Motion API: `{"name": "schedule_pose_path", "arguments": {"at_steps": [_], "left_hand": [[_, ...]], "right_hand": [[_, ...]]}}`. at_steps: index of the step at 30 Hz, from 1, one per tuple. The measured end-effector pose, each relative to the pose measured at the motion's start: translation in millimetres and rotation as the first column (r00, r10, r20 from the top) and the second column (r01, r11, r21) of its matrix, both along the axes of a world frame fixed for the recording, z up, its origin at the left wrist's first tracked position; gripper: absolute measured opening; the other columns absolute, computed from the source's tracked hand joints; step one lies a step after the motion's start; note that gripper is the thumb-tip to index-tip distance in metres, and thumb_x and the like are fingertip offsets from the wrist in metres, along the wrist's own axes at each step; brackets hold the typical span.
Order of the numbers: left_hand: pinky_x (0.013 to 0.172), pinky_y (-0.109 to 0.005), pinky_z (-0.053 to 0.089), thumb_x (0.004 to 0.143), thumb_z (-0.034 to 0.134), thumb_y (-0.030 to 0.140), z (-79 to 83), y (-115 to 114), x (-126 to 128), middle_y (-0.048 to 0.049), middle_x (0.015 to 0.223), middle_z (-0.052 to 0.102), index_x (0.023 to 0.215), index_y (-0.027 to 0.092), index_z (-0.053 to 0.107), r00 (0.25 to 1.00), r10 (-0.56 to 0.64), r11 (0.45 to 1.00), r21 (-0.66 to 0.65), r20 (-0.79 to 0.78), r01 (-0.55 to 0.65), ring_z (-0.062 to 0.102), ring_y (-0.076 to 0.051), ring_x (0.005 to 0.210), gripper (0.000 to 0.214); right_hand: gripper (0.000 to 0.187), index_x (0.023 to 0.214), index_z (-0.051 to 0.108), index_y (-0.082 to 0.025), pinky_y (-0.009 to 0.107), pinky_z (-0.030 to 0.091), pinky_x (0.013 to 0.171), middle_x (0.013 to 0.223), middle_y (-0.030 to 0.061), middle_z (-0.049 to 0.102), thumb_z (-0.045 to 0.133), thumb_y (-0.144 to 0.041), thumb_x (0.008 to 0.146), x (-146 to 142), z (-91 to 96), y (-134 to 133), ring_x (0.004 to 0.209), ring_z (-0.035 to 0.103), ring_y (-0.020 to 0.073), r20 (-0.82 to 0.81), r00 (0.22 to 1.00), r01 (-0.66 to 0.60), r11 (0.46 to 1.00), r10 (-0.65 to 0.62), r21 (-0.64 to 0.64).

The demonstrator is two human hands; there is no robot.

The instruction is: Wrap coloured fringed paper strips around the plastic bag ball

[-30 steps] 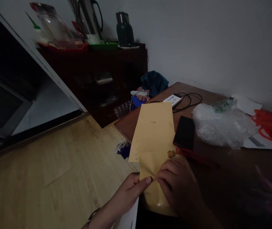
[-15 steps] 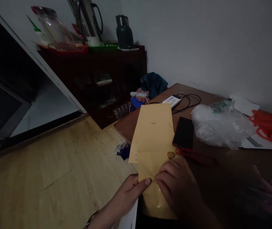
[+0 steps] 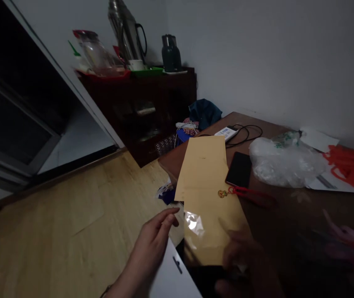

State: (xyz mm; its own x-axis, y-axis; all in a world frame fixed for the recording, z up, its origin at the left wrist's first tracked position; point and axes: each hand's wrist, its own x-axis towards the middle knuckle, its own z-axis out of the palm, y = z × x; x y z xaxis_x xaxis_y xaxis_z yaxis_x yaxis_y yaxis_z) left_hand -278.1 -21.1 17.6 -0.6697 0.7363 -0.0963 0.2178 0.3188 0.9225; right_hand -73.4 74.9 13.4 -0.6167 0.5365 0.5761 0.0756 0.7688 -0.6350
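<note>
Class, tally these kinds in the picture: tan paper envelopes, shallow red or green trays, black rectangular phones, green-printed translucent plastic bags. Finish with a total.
Upper tan paper envelope and lower tan paper envelope: 2
Shallow red tray and shallow green tray: 2
Black rectangular phone: 1
Green-printed translucent plastic bag: 1
Total: 6

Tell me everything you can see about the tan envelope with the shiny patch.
The near tan envelope looks like smooth paper with faint creases. A glossy patch by its left edge catches light; clear film or tape, I can't tell. It lies fairly flat, its far end seeming to overlap another tan envelope, with a gold-coloured charm on its far right part. The right hand, blurred, is over its near right corner, contact unclear; the left hand is left of it, apart.
</note>
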Motion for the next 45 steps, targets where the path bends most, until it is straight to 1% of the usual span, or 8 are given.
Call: {"name": "schedule_pose_path", "arguments": {"at_steps": [6,11,16,20,23,30,38,45], "left_hand": [[0.068,-0.027,0.045,0.084,0.057,0.046,57.9,-33,37,-0.0047,0.087,0.069,0.110,0.022,0.068,0.991,-0.037,0.985,0.161,-0.132,0.058,0.061,-0.021,0.075,0.037],[0.048,-0.021,0.037,0.073,0.072,0.041,93.4,-36,64,0.0001,0.062,0.061,0.076,0.018,0.069,0.908,-0.405,0.912,0.120,0.103,0.393,0.051,-0.013,0.054,0.023],[0.047,-0.020,0.034,0.074,0.069,0.045,85.6,-19,105,0.0036,0.058,0.054,0.072,0.018,0.060,0.879,-0.388,0.914,0.238,0.276,0.329,0.045,-0.009,0.050,0.029],[0.049,-0.020,0.035,0.073,0.070,0.045,74.0,-12,138,0.0031,0.060,0.054,0.074,0.017,0.060,0.884,-0.387,0.913,0.243,0.264,0.327,0.045,-0.010,0.053,0.030],[0.051,-0.020,0.037,0.074,0.070,0.046,73.6,-9,157,0.0021,0.062,0.056,0.074,0.016,0.061,0.879,-0.411,0.905,0.221,0.239,0.363,0.047,-0.010,0.056,0.032],[0.050,-0.019,0.037,0.078,0.066,0.045,75.1,-3,183,0.0029,0.062,0.056,0.076,0.016,0.060,0.839,-0.485,0.872,0.206,0.245,0.444,0.046,-0.010,0.055,0.029],[0.051,-0.019,0.038,0.079,0.066,0.043,78.0,-1,193,0.0029,0.063,0.056,0.077,0.017,0.062,0.810,-0.538,0.842,0.199,0.234,0.501,0.046,-0.010,0.056,0.027],[0.050,-0.017,0.038,0.082,0.065,0.045,74.2,0,192,0.0035,0.064,0.055,0.079,0.017,0.061,0.791,-0.559,0.829,0.184,0.247,0.528,0.045,-0.009,0.056,0.028]], "right_hand": [[0.054,0.140,0.037,-0.020,0.020,0.055,0.049,0.078,0.0019,0.071,0.053,-0.022,0.089,10,-1.0,-48,0.058,0.067,0.0155,0.000,1.000,0.016,0.977,-0.017,-0.212],[0.012,0.086,0.063,-0.025,0.026,0.057,0.055,0.109,0.0089,0.067,0.059,-0.036,0.085,64,40.7,-28,0.080,0.069,0.0218,0.061,0.979,0.190,0.979,-0.195,0.077],[0.017,0.096,0.064,-0.027,0.039,0.054,0.077,0.104,0.0068,0.064,0.060,-0.041,0.087,121,84.6,-17,0.096,0.062,0.0252,-0.104,0.903,0.430,0.870,-0.417,0.241],[0.010,0.079,0.061,-0.026,0.022,0.050,0.057,0.077,-0.0021,0.065,0.060,-0.024,0.089,147,98.1,-31,0.067,0.063,0.0130,0.038,0.996,0.083,0.993,-0.086,0.078],[0.014,0.073,0.058,-0.023,0.016,0.044,0.052,0.069,-0.0058,0.063,0.061,-0.012,0.083,153,94.0,-39,0.059,0.058,0.0085,0.142,0.988,-0.046,0.992,0.063,-0.119],[0.013,0.074,0.061,-0.020,0.018,0.037,0.052,0.068,-0.0046,0.056,0.063,-0.007,0.075,167,72.3,-46,0.057,0.049,0.0088,0.314,0.947,0.154,0.958,-0.073,-0.243],[0.013,0.077,0.058,-0.020,0.020,0.041,0.060,0.075,-0.0024,0.060,0.057,-0.008,0.080,171,60.4,-50,0.064,0.056,0.0107,0.219,0.956,0.205,0.978,-0.193,-0.033],[0.013,0.085,0.056,-0.022,0.023,0.046,0.066,0.081,0.0011,0.064,0.048,-0.014,0.090,167,45.1,-60,0.074,0.064,0.0148,0.188,0.917,0.316,0.929,-0.351,0.191]]}}
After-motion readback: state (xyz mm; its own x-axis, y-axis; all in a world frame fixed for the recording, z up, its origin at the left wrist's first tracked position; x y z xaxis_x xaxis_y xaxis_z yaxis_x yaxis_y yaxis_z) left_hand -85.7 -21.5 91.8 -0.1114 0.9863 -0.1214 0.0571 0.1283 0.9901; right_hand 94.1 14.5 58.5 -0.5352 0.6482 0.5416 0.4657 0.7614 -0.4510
